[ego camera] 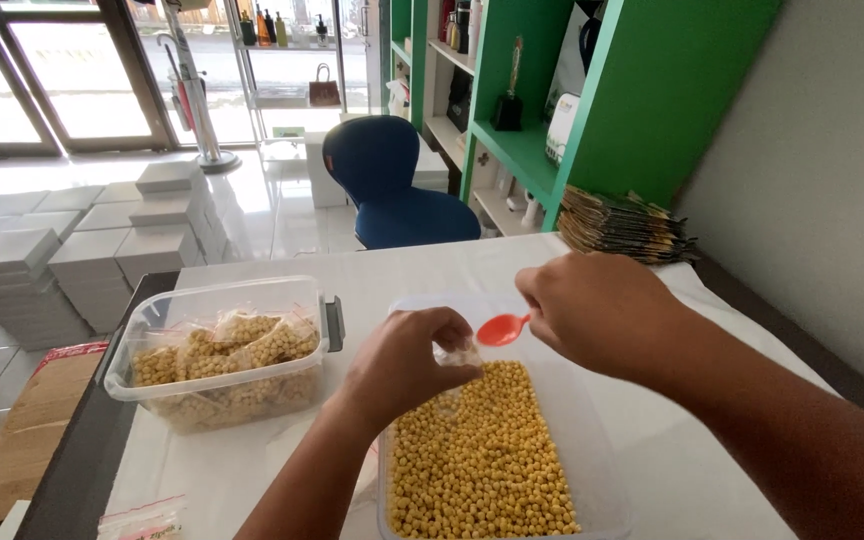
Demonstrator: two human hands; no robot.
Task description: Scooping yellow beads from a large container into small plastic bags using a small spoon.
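Note:
My left hand (407, 360) pinches a small clear plastic bag (457, 358) over a clear tub (592, 440) filled with small yellow pellets (477, 460). My right hand (597, 310) holds a red-orange plastic spoon (502, 329), its bowl right at the mouth of the bag. Both hands hover above the far end of the tub. A second clear tub (217, 290) to the left holds several small sealed bags of the same yellow pellets (222, 355).
A stack of dark flat pouches (622, 225) lies at the table's far right corner. A blue chair (392, 190) stands behind the white table (412, 270). Green shelves (642, 90) rise on the right. White boxes (82, 240) are stacked on the floor at left. Another small bag (142, 520) lies at the near left.

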